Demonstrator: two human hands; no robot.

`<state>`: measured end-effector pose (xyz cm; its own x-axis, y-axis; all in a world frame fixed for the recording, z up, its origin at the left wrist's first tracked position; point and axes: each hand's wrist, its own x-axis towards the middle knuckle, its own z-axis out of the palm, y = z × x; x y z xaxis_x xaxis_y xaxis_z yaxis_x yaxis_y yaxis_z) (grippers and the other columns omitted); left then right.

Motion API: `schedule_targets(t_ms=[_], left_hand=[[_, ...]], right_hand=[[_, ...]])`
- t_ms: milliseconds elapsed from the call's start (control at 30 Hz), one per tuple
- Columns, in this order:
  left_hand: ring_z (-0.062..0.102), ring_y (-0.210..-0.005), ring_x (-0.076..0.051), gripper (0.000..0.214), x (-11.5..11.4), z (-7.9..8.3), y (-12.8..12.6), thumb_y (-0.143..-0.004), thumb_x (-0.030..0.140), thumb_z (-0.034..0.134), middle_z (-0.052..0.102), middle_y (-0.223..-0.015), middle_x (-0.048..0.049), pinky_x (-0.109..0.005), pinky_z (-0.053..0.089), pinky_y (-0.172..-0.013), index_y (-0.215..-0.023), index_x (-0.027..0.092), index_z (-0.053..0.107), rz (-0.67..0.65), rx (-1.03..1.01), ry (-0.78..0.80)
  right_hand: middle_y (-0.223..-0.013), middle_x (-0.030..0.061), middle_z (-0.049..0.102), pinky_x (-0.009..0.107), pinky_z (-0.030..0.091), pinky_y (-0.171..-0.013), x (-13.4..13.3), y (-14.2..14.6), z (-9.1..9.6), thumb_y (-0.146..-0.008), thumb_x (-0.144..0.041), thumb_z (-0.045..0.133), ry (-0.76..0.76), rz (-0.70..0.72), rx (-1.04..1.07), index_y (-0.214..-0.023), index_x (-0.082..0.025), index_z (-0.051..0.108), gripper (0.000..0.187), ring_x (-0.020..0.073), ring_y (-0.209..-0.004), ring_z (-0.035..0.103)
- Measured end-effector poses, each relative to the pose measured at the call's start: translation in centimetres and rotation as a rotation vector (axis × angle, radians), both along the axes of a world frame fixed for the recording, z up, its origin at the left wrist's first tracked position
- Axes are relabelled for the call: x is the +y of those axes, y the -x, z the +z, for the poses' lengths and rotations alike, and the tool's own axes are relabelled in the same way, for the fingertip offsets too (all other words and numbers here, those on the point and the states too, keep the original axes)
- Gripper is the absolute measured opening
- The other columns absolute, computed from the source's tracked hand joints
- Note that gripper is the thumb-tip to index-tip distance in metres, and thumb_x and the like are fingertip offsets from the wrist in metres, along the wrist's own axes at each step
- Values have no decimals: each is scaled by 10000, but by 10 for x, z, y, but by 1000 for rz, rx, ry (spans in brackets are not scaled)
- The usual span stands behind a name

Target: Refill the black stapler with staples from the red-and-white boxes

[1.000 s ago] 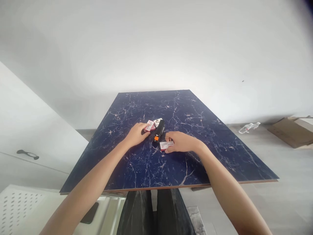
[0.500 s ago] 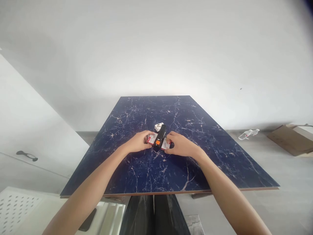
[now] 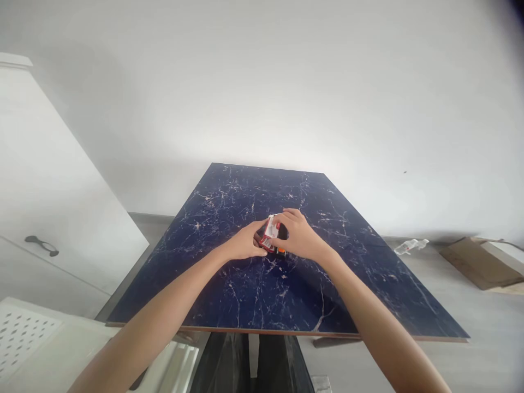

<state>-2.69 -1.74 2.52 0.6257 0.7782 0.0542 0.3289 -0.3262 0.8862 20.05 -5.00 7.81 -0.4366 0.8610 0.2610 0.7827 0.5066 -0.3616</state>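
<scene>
Both my hands meet over the middle of the dark blue marbled table [image 3: 352, 295]. My left hand [image 3: 244, 245] and my right hand [image 3: 298, 236] pinch a small red and white box [image 3: 271, 234] between them, tilted up on edge. Just under the box an orange and black bit of the stapler [image 3: 280, 251] shows at my right hand's fingers. The rest of the stapler and the other small boxes are hidden behind my hands.
A white cabinet with a dark handle [image 3: 41, 245] stands at the left. A white perforated surface [image 3: 24, 338] lies at the lower left. On the floor at the right are a plastic bottle [image 3: 409, 246] and a flattened cardboard box [image 3: 478, 265].
My hands have closed in from either side of the stapler and now hold one small box up between them. The view has tilted and shifted a little.
</scene>
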Motion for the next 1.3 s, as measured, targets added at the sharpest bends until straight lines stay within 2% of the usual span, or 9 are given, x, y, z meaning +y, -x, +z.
schedule_targets(t_ms=[167,267,367,467,667,800,967,1167,1300], left_hand=[[715,-905,-260,1107,1,-1,5,-754,317,786,592,-1368,-210,-386,578,-748,-1646,258,131,8,17,62],[699,-942,-257,850,-2,3,1,-773,319,763,592,-1370,-165,-373,569,-782,-1545,261,411,25,79,-89],[684,-952,-253,552,-8,6,-7,-788,300,729,642,-1258,-111,-370,550,-826,-1330,255,630,80,159,-273],[687,-945,-269,602,-15,8,-13,-793,339,723,678,-1153,-109,-363,545,-798,-1374,245,594,169,230,-307],[718,-879,-276,894,-26,11,-22,-806,396,708,735,-1058,-94,-332,531,-703,-1588,255,298,242,310,-245],[706,-904,-299,999,-33,11,-25,-768,391,749,726,-1060,-101,-355,522,-734,-1609,242,232,247,362,-269],[665,-950,-269,769,-30,14,-16,-856,513,671,670,-1166,-118,-350,519,-757,-1519,235,397,271,169,-248],[653,-1035,-247,518,-3,6,-7,-998,444,475,543,-1432,-151,-372,504,-887,-1459,209,482,325,116,-153],[629,-1121,-268,451,8,-9,-16,-1037,361,399,629,-1296,-118,-386,488,-941,-1449,237,533,306,187,-273]], right_hand=[[-1398,134,591,576,375,-1099,30,8,13,-910,-588,577,116,16,-72,-1198,-237,670,465,394,-1396,420],[-1284,198,649,514,495,-953,60,12,24,-956,-605,472,158,-323,-122,-1270,-164,616,560,370,-1175,614],[-1258,272,650,540,519,-891,87,28,26,-820,-606,671,353,-454,-377,-1344,-88,569,744,453,-1143,634],[-1297,296,631,522,531,-894,102,44,21,-748,-441,771,428,-359,-474,-1375,-67,558,761,467,-1177,626],[-1376,111,649,392,559,-916,112,40,22,-705,-340,793,518,-98,-388,-1391,-243,600,719,350,-1196,648],[-1437,109,607,407,510,-1026,102,17,29,-807,-420,728,521,-25,-141,-1393,-219,594,634,322,-1263,606],[-1402,127,612,422,530,-994,50,-16,1,-974,-560,489,205,-439,313,-1433,-222,513,570,282,-1177,639],[-1407,160,589,377,643,-813,1,-45,-29,-964,-593,535,707,-318,670,-1501,-223,411,663,246,-1012,704],[-1422,142,585,397,647,-877,-2,-41,-30,-907,-475,698,746,-109,746,-1427,-202,501,619,263,-1132,673]])
